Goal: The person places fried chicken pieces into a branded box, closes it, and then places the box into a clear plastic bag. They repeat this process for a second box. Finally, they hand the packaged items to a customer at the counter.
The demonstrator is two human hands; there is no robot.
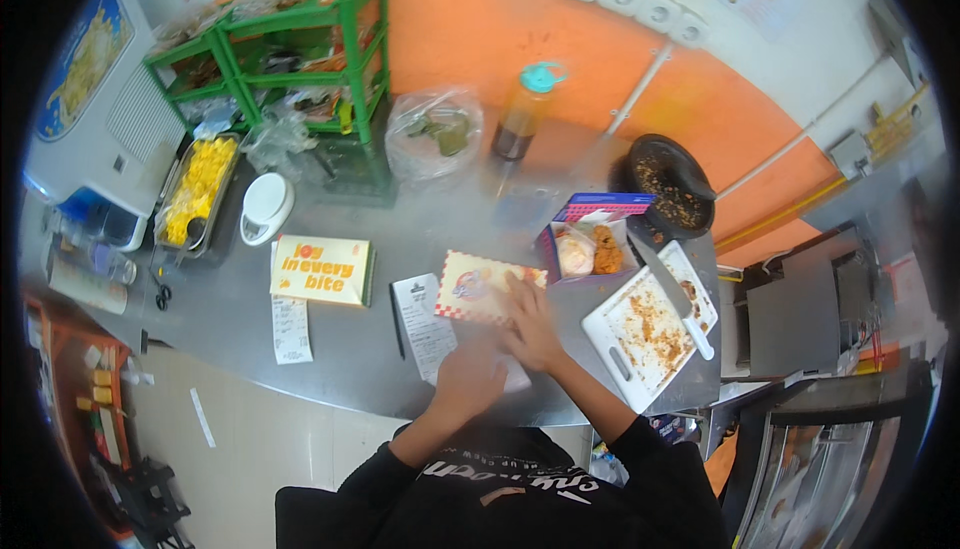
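My right hand (pixel 532 327) lies over the right end of a flat paper packet (pixel 470 291) with a red checkered border and a printed picture; its fingers are stretched out on it. My left hand (pixel 468 381) is blurred by motion, close to the table's front edge, and its fingers do not show clearly. Beside it a whitish sheet or wrapper (pixel 516 379) shows only in part. Left of the packet lies a long receipt (pixel 424 327), partly under the left hand, with a black pen (pixel 397 321) along its side. An open purple box (pixel 545 245) holds fried chicken (pixel 606 251) and a pale wrapped lump (pixel 575 253).
A closed cream box (pixel 322 271) rests on another receipt (pixel 292 331). At right, a knife (pixel 668 289) lies across a crumb-covered cutting board (pixel 622 324), near a black mortar (pixel 655 164). Behind stand a bottle (pixel 525 114), a plastic bag (pixel 433 139), green racks (pixel 300 79) and a tray of yellow pieces (pixel 200 189).
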